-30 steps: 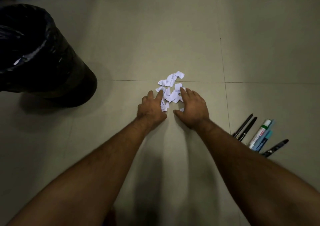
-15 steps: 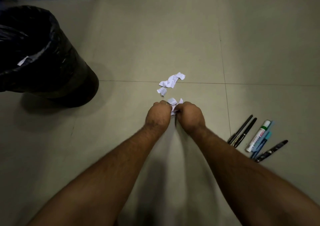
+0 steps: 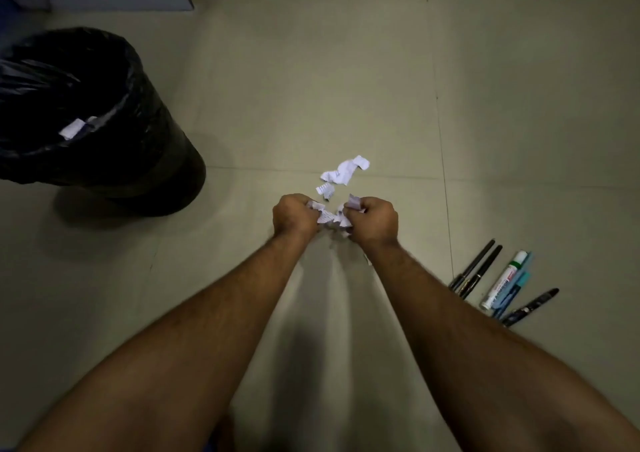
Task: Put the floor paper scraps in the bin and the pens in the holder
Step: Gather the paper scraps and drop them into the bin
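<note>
Fingers (image 3: 300,205) of both hands now squeeze scraps (image 3: 332,216) they just scooped; two scraps (image 3: 341,174) are left, bin (image 3: 114,160) next.

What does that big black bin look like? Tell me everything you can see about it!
The bin is round and dark, standing upright on the pale tiled floor at the far left. A shiny, crinkly black plastic bag lines it and folds over its rim. Its top is open, and inside lies something small and white, maybe paper. No hand touches the bin, and its left side runs out of the picture.
</note>
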`<action>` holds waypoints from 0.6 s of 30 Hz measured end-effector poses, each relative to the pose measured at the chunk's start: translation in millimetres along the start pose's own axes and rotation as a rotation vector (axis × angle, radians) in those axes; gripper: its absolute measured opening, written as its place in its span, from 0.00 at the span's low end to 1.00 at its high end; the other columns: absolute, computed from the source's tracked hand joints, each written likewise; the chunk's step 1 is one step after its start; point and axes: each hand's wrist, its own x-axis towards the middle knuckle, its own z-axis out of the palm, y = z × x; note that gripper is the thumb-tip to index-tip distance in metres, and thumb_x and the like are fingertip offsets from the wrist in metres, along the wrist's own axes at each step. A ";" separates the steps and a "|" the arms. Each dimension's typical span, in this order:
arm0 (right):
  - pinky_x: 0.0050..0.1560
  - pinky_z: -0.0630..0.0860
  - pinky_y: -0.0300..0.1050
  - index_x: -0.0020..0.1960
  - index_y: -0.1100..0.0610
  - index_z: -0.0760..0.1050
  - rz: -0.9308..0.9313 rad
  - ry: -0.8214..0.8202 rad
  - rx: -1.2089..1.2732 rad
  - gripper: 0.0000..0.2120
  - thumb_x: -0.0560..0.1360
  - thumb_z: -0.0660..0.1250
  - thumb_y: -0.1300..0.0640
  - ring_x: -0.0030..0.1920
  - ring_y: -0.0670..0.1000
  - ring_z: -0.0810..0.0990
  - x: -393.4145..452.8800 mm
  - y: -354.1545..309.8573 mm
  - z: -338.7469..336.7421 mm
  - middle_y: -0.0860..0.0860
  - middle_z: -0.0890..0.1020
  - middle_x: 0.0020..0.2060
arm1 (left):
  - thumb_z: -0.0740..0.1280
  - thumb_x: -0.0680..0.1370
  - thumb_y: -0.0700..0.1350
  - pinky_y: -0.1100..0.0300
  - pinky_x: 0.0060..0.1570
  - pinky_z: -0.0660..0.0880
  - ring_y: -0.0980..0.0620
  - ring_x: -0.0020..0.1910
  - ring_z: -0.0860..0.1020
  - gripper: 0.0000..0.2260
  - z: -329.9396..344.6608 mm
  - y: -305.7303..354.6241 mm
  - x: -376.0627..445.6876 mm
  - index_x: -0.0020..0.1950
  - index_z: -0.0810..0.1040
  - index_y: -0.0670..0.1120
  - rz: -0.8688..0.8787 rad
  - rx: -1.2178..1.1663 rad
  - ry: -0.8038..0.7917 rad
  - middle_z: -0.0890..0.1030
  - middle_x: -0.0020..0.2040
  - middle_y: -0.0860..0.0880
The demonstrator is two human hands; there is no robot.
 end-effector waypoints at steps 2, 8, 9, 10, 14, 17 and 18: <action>0.40 0.83 0.57 0.36 0.50 0.82 -0.023 -0.022 0.056 0.09 0.64 0.68 0.46 0.35 0.58 0.84 -2.6 -31.5 7.0 0.51 0.83 0.30 | 0.74 0.65 0.39 0.53 0.49 0.82 0.45 0.43 0.84 0.06 -21.0 14.9 5.0 0.40 0.85 0.46 -0.071 -0.201 0.014 0.86 0.42 0.45; 0.45 0.83 0.56 0.31 0.50 0.79 -0.164 -0.077 0.277 0.12 0.73 0.70 0.59 0.28 0.46 0.82 -17.1 -165.0 37.4 0.46 0.82 0.28 | 0.71 0.70 0.29 0.50 0.52 0.81 0.42 0.43 0.85 0.10 -129.6 79.8 17.3 0.35 0.80 0.44 -0.075 -0.590 0.080 0.84 0.34 0.46; 0.44 0.83 0.56 0.31 0.50 0.79 -0.191 -0.085 0.289 0.12 0.73 0.70 0.59 0.27 0.44 0.81 -22.7 -192.0 48.0 0.45 0.82 0.27 | 0.71 0.71 0.29 0.50 0.52 0.81 0.42 0.44 0.85 0.11 -160.0 91.7 21.0 0.35 0.79 0.44 -0.059 -0.597 0.116 0.84 0.32 0.48; 0.43 0.83 0.57 0.31 0.50 0.79 -0.204 -0.095 0.307 0.12 0.72 0.71 0.59 0.26 0.43 0.80 -27.7 -214.9 57.3 0.44 0.82 0.26 | 0.70 0.72 0.29 0.50 0.51 0.82 0.42 0.43 0.85 0.11 -186.0 101.1 25.7 0.35 0.79 0.44 -0.031 -0.601 0.155 0.83 0.29 0.50; 0.41 0.83 0.55 0.32 0.53 0.80 -0.337 -0.120 0.271 0.08 0.70 0.71 0.57 0.30 0.50 0.82 -48.1 -298.0 101.1 0.46 0.81 0.26 | 0.72 0.72 0.34 0.58 0.43 0.82 0.48 0.37 0.84 0.11 -281.3 116.6 51.5 0.33 0.80 0.46 0.011 -0.457 0.401 0.85 0.35 0.49; 0.41 0.79 0.44 0.38 0.58 0.82 -0.467 -0.159 0.088 0.07 0.70 0.71 0.54 0.38 0.57 0.82 -62.3 -343.1 139.3 0.54 0.83 0.33 | 0.76 0.69 0.40 0.57 0.46 0.81 0.51 0.38 0.81 0.05 -338.4 99.2 71.9 0.35 0.82 0.45 -0.016 -0.252 0.535 0.84 0.39 0.50; 0.41 0.76 0.43 0.41 0.58 0.83 -0.503 -0.171 0.010 0.07 0.71 0.71 0.54 0.41 0.57 0.82 -67.6 -350.8 149.3 0.55 0.84 0.36 | 0.75 0.69 0.42 0.57 0.48 0.81 0.50 0.40 0.81 0.03 -349.5 88.1 79.6 0.38 0.83 0.44 -0.053 -0.198 0.555 0.84 0.41 0.49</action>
